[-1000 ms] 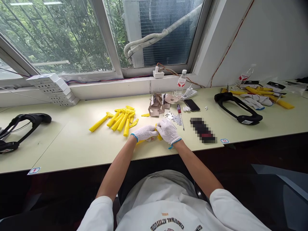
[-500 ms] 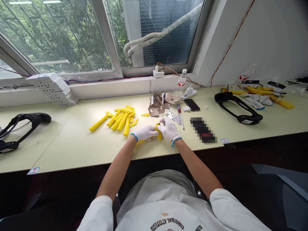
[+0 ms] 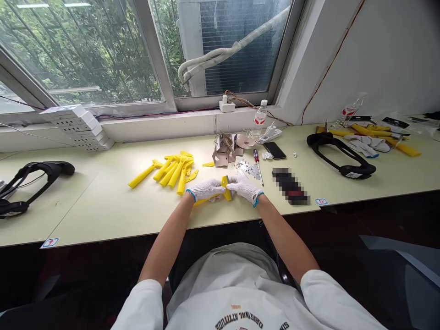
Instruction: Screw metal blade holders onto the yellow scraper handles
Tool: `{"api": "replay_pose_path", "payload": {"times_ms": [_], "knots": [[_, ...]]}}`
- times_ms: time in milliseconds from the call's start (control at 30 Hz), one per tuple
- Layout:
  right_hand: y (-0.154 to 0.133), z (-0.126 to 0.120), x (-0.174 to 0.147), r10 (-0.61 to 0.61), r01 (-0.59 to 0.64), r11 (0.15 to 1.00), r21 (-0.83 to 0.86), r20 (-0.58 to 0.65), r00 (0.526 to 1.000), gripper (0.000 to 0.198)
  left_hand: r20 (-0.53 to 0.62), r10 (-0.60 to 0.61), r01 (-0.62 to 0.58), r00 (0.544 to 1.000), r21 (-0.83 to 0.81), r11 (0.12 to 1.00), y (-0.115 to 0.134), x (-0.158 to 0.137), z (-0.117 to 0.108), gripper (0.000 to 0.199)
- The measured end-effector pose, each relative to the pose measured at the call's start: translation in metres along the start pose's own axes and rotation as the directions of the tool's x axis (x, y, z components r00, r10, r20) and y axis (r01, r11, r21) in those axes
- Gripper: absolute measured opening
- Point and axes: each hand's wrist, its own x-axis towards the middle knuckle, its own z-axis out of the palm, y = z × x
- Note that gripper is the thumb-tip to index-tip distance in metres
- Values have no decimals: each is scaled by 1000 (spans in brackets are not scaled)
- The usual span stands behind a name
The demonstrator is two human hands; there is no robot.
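Observation:
My left hand, in a white knit glove with a blue cuff, is closed around a yellow scraper near the table's front edge. The scraper's handle runs down to the left beneath that hand, and its wide head faces right with a metal blade along it. On the head's right side my gloved right hand has its fingers closed against the head and blade; its fingertips are partly hidden. Just beyond the right hand lie flat metal blades and small screws. A screwdriver rests right of them.
Several yellow scraper handles lie in a pile to the left. Torn brown cardboard sits at the back, near a water bottle and a phone. Black headsets flank the work area; a blurred dark item is at right.
My right hand has turned and shifted slightly to the right and down along the scraper's head, showing more of the yellow head. The left hand keeps its grip in nearly the same place.

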Motion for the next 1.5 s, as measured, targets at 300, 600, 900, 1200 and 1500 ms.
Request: {"api": "replay_pose_path", "payload": {"times_ms": [300,600,900,1200,1500], "knots": [[-11,0,-6,117,-117,991,-68,-10,993,38,-50,-63,64,997,20,998,-7,3,-5,37],[-8,3,-6,174,-180,981,-77,-77,982,39,-372,182,163,910,727,667,-4,10,21,74],[-1,2,0,152,-157,986,-55,-92,984,36,-398,325,46,858,690,723,-22,25,40,39],[-2,3,0,56,-64,997,-38,-180,982,40,-507,349,52,788,620,783,-24,27,37,29],[14,-43,15,-7,-30,993,-117,-300,954,37,-664,346,-86,663,391,916,-6,8,13,30]]}}
